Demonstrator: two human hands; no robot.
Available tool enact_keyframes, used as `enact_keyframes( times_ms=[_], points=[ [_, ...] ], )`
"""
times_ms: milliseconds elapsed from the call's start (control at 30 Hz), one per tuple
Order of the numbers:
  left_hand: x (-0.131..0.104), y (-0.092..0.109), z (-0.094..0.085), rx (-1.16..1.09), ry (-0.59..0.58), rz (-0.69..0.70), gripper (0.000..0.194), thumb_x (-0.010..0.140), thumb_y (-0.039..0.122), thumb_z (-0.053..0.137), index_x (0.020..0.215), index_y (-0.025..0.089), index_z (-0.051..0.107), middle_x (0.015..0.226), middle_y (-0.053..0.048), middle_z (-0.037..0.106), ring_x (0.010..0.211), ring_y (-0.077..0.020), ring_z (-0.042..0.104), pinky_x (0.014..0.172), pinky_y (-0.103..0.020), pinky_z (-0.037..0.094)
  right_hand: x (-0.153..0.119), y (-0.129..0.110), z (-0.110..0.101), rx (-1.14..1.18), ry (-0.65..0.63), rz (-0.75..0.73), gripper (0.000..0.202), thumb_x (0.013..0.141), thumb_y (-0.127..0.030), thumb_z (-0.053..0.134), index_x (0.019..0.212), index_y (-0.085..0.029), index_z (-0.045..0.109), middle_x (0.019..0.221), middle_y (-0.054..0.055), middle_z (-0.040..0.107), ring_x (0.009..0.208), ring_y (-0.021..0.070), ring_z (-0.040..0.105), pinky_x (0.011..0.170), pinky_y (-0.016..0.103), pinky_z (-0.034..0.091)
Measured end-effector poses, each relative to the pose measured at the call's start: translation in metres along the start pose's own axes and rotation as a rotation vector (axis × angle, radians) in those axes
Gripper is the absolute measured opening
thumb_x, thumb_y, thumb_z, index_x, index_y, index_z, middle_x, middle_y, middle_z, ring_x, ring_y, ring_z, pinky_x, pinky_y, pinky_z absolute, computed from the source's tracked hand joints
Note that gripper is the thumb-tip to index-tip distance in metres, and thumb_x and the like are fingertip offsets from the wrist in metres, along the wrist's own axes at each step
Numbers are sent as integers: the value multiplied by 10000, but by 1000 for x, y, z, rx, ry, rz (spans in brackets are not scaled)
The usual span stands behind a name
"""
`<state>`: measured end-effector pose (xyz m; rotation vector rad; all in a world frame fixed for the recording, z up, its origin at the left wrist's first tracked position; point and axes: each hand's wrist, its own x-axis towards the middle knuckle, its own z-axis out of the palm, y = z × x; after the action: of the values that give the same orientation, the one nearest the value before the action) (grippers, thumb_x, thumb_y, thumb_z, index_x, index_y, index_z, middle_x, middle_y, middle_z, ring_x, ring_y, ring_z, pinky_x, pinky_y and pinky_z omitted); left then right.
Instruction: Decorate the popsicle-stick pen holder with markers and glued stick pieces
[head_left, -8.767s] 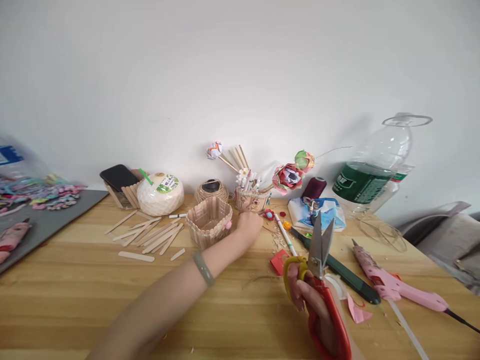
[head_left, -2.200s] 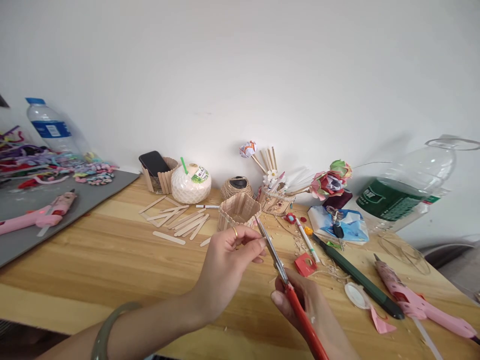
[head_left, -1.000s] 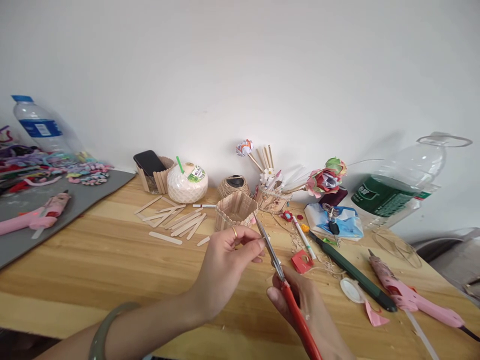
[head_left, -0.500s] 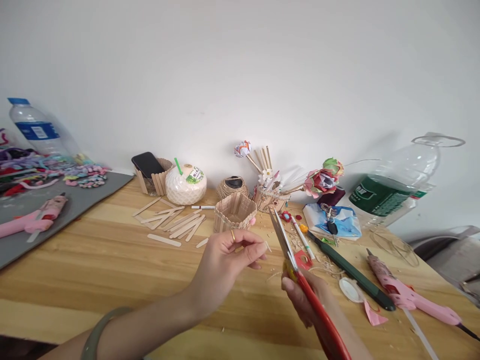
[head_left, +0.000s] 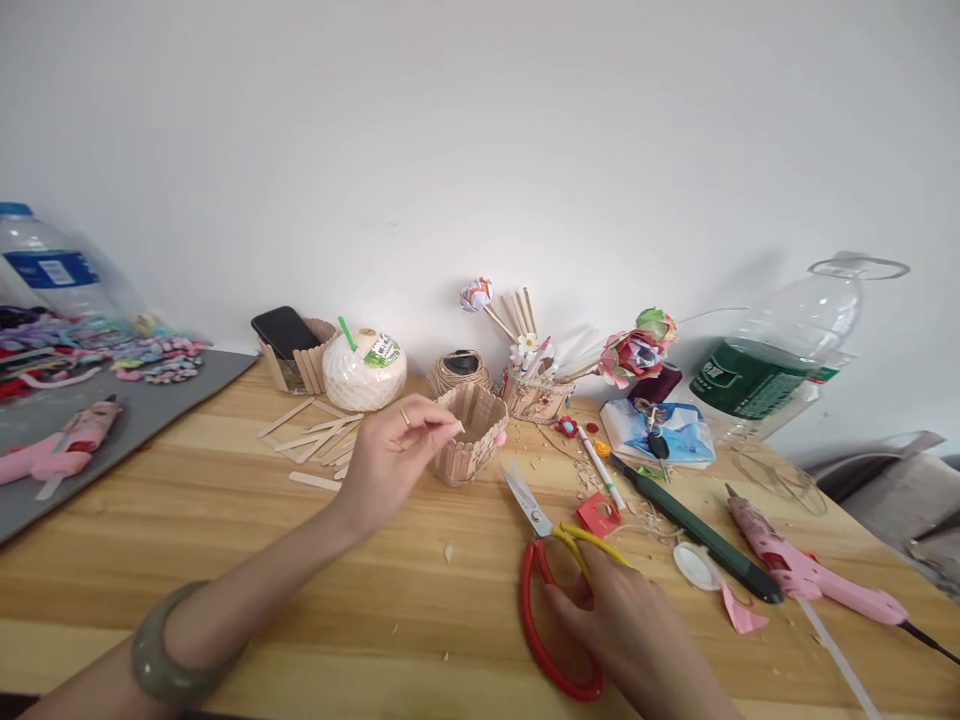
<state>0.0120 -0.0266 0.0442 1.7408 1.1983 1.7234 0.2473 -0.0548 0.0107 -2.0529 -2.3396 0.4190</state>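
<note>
My left hand (head_left: 397, 450) is pinched closed at the front left of a small craft-stick basket (head_left: 472, 440); a tiny pale piece shows at the fingertips, too small to name. Low over the table's right half, my right hand (head_left: 615, 610) has its fingers around the handles of the scissors (head_left: 536, 520). The scissors have one red and one yellow handle, and their blades point away towards the basket, slightly parted. A pink bead sits on the basket's right side.
Craft sticks (head_left: 311, 440) lie left of the basket, near a wrapped coconut (head_left: 365, 370) and a phone (head_left: 285, 332). Twine (head_left: 459, 372) stands behind. To the right are a green cutter (head_left: 697, 530), a pink glue gun (head_left: 795, 575) and a large bottle (head_left: 765, 370).
My left hand has moved left and up, close to the basket. The scissors have swung down flatter towards the table, and my right hand has shifted on their handles. The view has moved slightly.
</note>
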Motion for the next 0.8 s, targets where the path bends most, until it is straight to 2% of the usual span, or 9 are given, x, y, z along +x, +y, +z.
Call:
enact_keyframes(
  times_ms=[100,233,433,500,633,733,800],
  points=[
    [12,-24,-8,151,-7,114,104,798,227,600,732,206,678,739,-34,654,732,-170,591,711,-279,457,1,0,0,-139,-9,11,335,869,-388,465,977,-132,653,875,199,739,802,382,696,617,398,462],
    [21,-50,-8,233,-86,183,138,827,245,558,768,214,679,799,-65,695,812,-197,617,780,-314,458,3,4,1,-264,-7,-36,354,886,-429,488,912,-129,675,842,187,741,791,371,704,634,404,483],
    [21,-64,3,205,-181,216,110,805,232,565,754,225,662,686,-31,700,674,-173,603,852,-345,443,6,2,-5,-334,64,-95,334,838,-468,586,774,-153,676,778,175,728,719,331,710,512,318,450],
    [19,-65,7,194,-190,217,91,784,231,582,742,226,662,666,-26,690,659,-170,601,817,-325,449,7,1,-7,-350,80,-117,317,823,-454,616,725,-156,661,732,170,715,668,308,704,471,292,416],
    [17,-69,15,159,-139,188,56,747,224,617,698,221,643,586,3,630,552,-142,559,630,-258,422,10,8,-2,-372,159,-204,291,830,-421,613,698,-165,645,689,139,710,610,282,698,434,275,383],
    [21,-72,20,107,-44,149,58,743,243,621,694,218,604,486,54,529,462,-117,485,557,-238,378,10,26,4,-340,314,-308,296,882,-415,531,763,-174,656,712,93,720,607,263,712,414,269,412],
    [25,-72,23,60,37,116,76,764,268,605,720,215,572,460,79,472,431,-105,443,519,-226,355,8,44,4,-279,427,-387,368,916,-466,437,792,-197,657,700,57,722,562,226,706,397,258,429]
  ],
)
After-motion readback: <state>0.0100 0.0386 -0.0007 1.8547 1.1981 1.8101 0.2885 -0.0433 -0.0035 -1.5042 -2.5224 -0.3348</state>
